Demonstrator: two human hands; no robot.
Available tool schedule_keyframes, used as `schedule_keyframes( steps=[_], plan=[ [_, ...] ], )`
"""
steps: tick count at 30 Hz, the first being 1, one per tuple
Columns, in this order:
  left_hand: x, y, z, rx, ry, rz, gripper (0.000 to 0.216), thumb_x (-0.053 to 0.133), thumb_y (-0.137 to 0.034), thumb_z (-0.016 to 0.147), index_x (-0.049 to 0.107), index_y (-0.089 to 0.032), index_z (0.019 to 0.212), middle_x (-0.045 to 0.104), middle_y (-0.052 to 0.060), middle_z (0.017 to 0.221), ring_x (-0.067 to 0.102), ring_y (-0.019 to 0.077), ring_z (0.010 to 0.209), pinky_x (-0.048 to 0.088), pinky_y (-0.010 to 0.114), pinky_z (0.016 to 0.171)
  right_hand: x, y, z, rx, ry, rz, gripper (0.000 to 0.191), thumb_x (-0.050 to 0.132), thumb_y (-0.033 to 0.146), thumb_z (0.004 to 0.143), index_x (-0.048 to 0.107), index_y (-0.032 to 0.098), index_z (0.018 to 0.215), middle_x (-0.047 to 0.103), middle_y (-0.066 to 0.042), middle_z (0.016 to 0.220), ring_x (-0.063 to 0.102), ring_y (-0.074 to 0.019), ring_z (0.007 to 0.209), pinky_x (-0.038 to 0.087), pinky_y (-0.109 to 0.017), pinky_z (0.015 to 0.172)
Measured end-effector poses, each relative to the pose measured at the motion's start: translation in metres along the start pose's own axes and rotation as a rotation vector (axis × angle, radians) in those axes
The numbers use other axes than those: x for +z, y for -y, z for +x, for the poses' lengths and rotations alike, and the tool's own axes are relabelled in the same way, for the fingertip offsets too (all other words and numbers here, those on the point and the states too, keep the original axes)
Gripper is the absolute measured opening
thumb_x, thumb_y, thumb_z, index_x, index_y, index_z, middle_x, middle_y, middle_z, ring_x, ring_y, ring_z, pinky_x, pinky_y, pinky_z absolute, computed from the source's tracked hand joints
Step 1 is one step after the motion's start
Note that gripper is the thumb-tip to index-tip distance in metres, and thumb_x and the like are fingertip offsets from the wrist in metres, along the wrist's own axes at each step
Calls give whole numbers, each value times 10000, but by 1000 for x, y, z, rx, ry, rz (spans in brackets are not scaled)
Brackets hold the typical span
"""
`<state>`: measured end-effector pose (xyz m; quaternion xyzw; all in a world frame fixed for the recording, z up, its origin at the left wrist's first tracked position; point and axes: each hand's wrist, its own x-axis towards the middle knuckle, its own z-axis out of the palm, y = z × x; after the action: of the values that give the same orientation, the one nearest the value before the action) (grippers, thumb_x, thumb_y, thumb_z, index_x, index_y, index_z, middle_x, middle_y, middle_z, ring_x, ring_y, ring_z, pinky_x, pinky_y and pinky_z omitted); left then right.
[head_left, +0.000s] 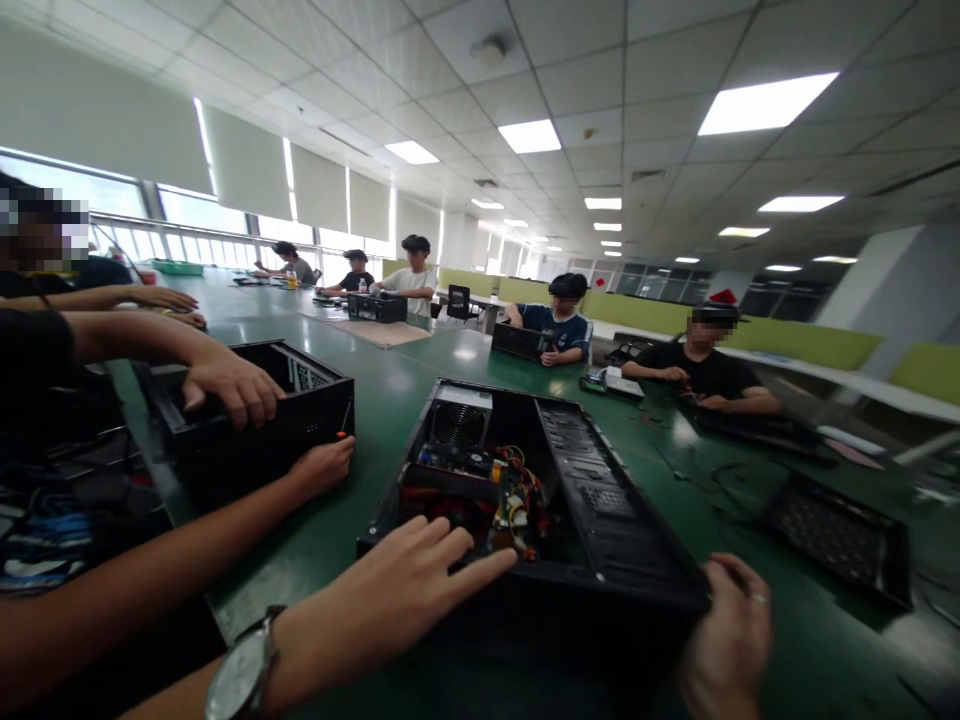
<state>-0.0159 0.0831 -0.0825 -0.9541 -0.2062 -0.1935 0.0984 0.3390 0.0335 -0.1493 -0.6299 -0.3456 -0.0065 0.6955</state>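
In front of me a black computer case (592, 500) lies on its side with its top face uncovered. Inside are a power supply (459, 418), a bundle of coloured cables (517, 500) and boards, partly in shadow. My left hand (409, 580), with a wristwatch (244, 665), is open: its fingers stretch over the near edge of the case, touching or just above it. At the right near corner, my right hand (731, 625) has its fingers curled round the case. Its palm side is partly hidden.
To my left, a co-worker's hands rest on another black case (255, 420); one holds an orange-tipped tool (342, 436). A black panel (840, 535) and cables lie at right on the green table (390, 365). Several people work on cases farther back.
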Motion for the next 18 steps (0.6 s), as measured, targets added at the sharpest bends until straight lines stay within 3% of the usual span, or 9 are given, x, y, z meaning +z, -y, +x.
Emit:
schedule_keyframes(
  steps=[3,7,10,14,16,18],
  plan=[
    [10,52,-11,-50,2,107,771,419,1,916,265,-349,1585,651,32,1150,606,222,1010,464,328,922,61,11,-5,99,-11,88,344,514,479,821,456,235,1057,439,-10,878,485,-199,758,419,-330,690],
    [23,89,-30,-231,-207,288,773,365,16,889,321,-351,1567,481,86,1477,447,297,1348,399,458,1062,149,16,-8,35,79,78,303,415,400,874,452,215,1112,413,-1,846,458,-187,737,437,-320,720],
    [36,79,-26,-288,-371,237,641,427,-41,923,445,-325,1497,414,97,1536,389,316,1399,376,497,1090,217,20,-10,8,143,39,306,407,364,945,477,186,1183,488,-28,912,486,-176,759,458,-333,743],
    [74,45,0,-161,-440,20,502,465,-32,907,569,-256,1345,471,109,1475,418,291,1366,398,477,1095,284,32,-9,-31,258,-10,350,547,459,983,552,195,1213,588,-61,1113,585,-185,882,512,-373,784],
    [102,34,10,-144,-418,-49,499,471,-10,873,584,-236,1302,491,119,1451,440,292,1342,419,481,1081,290,33,-4,-52,312,-33,374,560,483,983,566,196,1221,602,-65,1138,604,-189,898,526,-379,788],
    [127,28,14,-167,-316,-112,534,494,-4,838,572,-246,1307,493,114,1453,456,291,1328,439,482,1066,271,25,2,-83,354,-57,367,508,481,1007,559,182,1215,609,-61,1094,609,-185,875,526,-379,786]
  ],
)
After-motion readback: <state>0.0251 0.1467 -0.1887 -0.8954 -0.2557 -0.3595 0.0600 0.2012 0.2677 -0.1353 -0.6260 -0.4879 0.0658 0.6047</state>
